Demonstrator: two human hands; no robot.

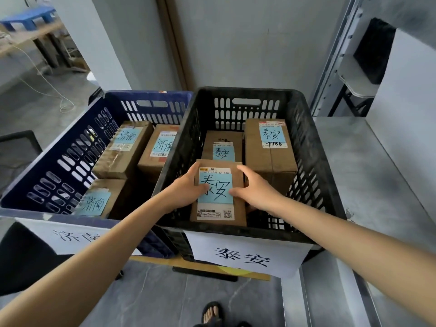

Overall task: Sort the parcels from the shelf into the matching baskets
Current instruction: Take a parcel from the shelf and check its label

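The paper sign on the black basket matches the blue note on the parcel, so this looks like the right bin. Inside it, the left hand and right hand grip the parcel's sides, thumbs curled over its top. Best to lower it flat against the near wall, clear of the boxes behind, then let go

Sign on blue basket half hidden behind left forearm, sandalled foot cut by bottom edge
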